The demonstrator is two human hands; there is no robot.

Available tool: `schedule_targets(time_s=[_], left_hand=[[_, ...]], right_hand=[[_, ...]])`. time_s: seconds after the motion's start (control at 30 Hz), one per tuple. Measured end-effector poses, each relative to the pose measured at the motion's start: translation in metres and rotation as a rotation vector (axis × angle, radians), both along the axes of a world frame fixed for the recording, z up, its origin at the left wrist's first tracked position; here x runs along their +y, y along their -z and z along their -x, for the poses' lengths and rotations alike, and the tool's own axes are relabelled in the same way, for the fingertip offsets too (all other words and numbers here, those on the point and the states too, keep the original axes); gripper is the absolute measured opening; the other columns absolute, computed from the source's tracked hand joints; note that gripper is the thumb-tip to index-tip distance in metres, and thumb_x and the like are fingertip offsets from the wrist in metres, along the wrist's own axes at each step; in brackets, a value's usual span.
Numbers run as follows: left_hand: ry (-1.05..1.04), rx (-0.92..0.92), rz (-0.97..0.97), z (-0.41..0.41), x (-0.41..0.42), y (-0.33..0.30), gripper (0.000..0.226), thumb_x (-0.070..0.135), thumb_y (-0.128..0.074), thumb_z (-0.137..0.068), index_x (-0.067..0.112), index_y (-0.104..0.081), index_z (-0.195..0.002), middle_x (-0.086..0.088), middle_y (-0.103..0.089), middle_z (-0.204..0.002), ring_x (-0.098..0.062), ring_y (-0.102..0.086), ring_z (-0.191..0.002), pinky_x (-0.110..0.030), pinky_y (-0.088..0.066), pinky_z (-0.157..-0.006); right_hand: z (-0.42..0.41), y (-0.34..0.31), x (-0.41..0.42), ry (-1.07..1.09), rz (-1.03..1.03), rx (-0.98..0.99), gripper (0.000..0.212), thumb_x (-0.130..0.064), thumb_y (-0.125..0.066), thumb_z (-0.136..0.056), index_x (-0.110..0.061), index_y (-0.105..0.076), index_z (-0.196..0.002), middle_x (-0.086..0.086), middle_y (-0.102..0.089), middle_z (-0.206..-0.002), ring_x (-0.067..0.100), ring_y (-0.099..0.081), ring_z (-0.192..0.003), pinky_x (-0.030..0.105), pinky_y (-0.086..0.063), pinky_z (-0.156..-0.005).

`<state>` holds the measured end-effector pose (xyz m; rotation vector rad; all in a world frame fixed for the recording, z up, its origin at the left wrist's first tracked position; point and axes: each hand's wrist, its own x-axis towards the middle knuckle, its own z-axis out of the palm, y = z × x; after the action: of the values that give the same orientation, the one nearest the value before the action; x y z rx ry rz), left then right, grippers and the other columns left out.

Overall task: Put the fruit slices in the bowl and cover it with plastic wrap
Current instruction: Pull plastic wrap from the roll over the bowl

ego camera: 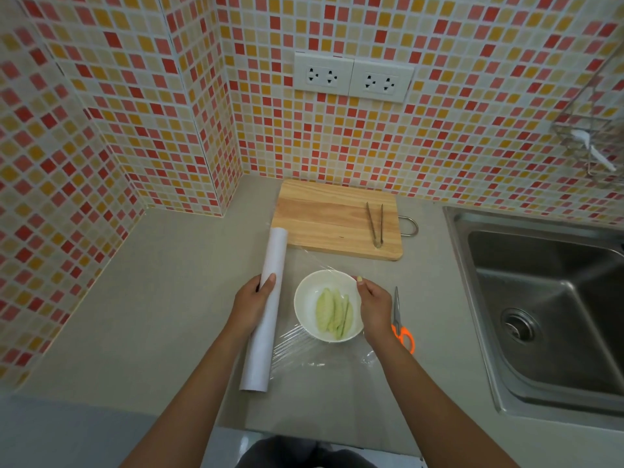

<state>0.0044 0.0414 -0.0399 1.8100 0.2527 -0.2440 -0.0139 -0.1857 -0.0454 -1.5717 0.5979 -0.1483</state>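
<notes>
Wall tiles point(135, 96): small mosaic squares in red, pink, orange-yellow and cream, pale grout. Bench point(169, 282): plain grey-beige. Bowl point(304, 298): white. Fruit slices point(332, 314): pale green. Plastic wrap roll point(266, 309): white; its film clear. Cutting board point(324, 217): light wood grain. Scissors point(401, 327): orange handles. Sink point(540, 282): dull steel grey. Sockets point(353, 77): white.

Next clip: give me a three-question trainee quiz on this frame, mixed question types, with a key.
1. True or false: the fruit slices are already in the bowl.
2. What does the left hand hold? A) scissors B) plastic wrap roll C) tongs
3. Fill in: the tongs lie on the ____.

Key:
1. True.
2. B, the plastic wrap roll; the scissors lie on the counter beside the right hand, which pinches the film at the bowl's rim.
3. Cutting board.
</notes>
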Motion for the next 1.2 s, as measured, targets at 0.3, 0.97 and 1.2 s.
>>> schedule_targets(time_s=[0.3, 0.97, 1.2], left_hand=[[0.033, -0.021, 0.007, -0.001, 0.007, -0.004, 0.026, 0.036, -0.049, -0.098, 0.015, -0.065, -0.096, 0.007, -0.065, -0.087, -0.006, -0.056, -0.077, -0.023, -0.043, -0.069], [0.023, -0.053, 0.03, 0.0, 0.003, -0.001, 0.031, 0.028, -0.048, -0.1, 0.009, -0.063, -0.117, -0.007, -0.068, -0.113, -0.016, -0.059, -0.097, -0.032, -0.045, -0.086], [0.013, -0.058, 0.0, -0.004, 0.005, 0.002, 0.032, 0.033, -0.047, -0.099, 0.01, -0.065, -0.112, -0.004, -0.068, -0.107, -0.013, -0.058, -0.093, -0.025, -0.044, -0.077]], right_hand=[[0.0, -0.002, -0.006, -0.049, 0.071, 0.0, 0.025, -0.011, -0.05, -0.093, -0.007, -0.073, -0.085, 0.034, -0.063, -0.088, 0.018, -0.052, -0.073, 0.031, -0.042, -0.067], [-0.002, -0.018, -0.035, 0.084, -0.071, 0.012, 0.019, -0.013, -0.067, -0.086, -0.006, -0.072, -0.103, 0.003, -0.072, -0.097, 0.011, -0.064, -0.088, 0.023, -0.05, -0.082], [0.026, -0.025, -0.066, 0.018, 0.62, 0.333, 0.017, -0.024, -0.067, -0.083, -0.008, -0.066, -0.078, 0.011, -0.07, -0.084, 0.029, -0.065, -0.081, 0.037, -0.053, -0.073]])
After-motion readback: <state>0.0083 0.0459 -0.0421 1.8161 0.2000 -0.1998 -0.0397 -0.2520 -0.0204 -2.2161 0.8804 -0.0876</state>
